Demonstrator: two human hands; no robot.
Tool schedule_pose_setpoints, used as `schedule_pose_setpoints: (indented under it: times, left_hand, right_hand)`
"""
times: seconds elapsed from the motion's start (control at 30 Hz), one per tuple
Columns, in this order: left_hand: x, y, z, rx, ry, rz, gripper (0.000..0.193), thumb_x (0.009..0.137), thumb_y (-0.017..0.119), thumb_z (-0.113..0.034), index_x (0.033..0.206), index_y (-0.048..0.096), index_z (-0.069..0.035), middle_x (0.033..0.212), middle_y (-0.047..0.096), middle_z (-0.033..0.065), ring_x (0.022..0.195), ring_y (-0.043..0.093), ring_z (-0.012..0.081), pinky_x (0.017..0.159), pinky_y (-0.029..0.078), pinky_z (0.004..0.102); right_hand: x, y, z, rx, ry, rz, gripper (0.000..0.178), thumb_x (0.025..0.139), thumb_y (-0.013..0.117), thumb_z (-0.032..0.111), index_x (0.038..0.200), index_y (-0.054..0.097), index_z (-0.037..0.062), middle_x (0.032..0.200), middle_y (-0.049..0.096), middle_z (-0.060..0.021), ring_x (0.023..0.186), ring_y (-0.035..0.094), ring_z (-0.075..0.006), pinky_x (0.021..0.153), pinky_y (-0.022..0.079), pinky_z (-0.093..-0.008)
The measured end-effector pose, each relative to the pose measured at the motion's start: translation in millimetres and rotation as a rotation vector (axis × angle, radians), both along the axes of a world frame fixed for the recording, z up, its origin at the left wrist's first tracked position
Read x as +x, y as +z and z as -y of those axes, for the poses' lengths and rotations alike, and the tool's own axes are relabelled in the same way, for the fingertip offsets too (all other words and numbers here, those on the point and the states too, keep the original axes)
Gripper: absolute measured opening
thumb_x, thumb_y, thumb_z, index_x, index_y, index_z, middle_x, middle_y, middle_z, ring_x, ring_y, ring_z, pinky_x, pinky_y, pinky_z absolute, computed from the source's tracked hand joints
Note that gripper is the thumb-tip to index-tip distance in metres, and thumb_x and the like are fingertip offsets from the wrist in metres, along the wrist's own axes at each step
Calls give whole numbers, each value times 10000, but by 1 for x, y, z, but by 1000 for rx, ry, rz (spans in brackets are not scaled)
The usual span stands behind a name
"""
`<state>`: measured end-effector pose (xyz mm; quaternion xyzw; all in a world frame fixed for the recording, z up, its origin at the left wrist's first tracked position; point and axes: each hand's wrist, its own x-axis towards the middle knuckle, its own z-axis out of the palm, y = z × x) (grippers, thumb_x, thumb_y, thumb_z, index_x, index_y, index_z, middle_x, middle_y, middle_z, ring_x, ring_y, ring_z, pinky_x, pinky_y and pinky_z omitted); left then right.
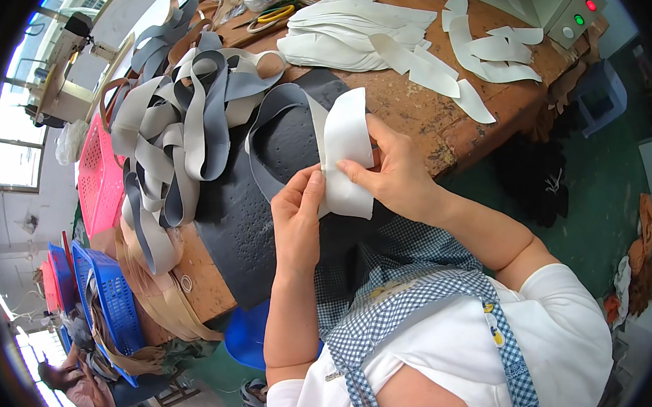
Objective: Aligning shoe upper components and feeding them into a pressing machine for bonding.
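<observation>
A curved white piece (346, 124) of sheet material is held upright over the black mat (233, 216). My right hand (398, 168) grips it from the right, thumb on its face and fingers behind. At its left edge, the thumb and fingertips of my left hand (296, 209) pinch it together with a grey strip (259, 129). That strip loops back over the mat, its pale side showing near the white piece. To the left lies a heap of grey and beige strips (214, 139), some hanging over the table edge.
Stacked white pieces (345, 34) and scattered ones (492, 48) lie at the back of the brown table (410, 116). Scissors with yellow handles (276, 15) are beyond the heap. A machine with lit buttons (579, 16) stands back right. Pink (101, 184) and blue baskets (119, 298) are left; another person (83, 382) sits further off.
</observation>
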<state>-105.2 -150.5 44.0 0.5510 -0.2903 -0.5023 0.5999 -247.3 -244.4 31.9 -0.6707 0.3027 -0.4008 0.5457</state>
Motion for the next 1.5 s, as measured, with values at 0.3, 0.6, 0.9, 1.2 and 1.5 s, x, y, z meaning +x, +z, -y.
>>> schedule_pose_setpoints:
  times: [0.3,0.6,0.9,1.2,1.5]
  left_hand:
    - [5,-1,-4,52,58,21,293,919,708,-110,1128,643,84,938,723,73,802,637,65,753,489,202]
    - [22,-3,-8,40,62,-62,289,911,697,-94,1124,627,88,941,710,92,807,656,99,766,494,216]
    - [23,-4,-11,42,90,-52,259,908,701,-94,1089,642,82,934,709,91,801,657,109,768,507,232]
    - [26,-8,-15,7,89,-67,240,912,696,-88,1092,650,63,936,710,84,804,662,116,773,514,235]
    - [14,8,-11,157,4,122,288,906,726,-146,1088,674,72,895,720,74,724,665,96,661,537,232]
  right_hand:
    - [-6,18,11,80,47,-151,261,907,691,114,1110,593,-18,928,677,-65,802,667,-95,656,548,-254]
    - [3,6,25,205,155,66,261,892,716,103,1105,599,8,925,670,-36,851,634,-93,727,539,-263]
    - [9,2,22,210,138,165,257,890,705,68,1115,594,10,934,672,-35,848,635,-85,735,538,-259]
    - [13,-10,18,238,136,123,265,882,711,68,1112,592,9,939,674,-41,849,639,-101,760,536,-272]
    - [16,-10,3,206,166,68,294,873,722,77,1127,586,16,930,669,-44,832,632,-105,743,527,-264]
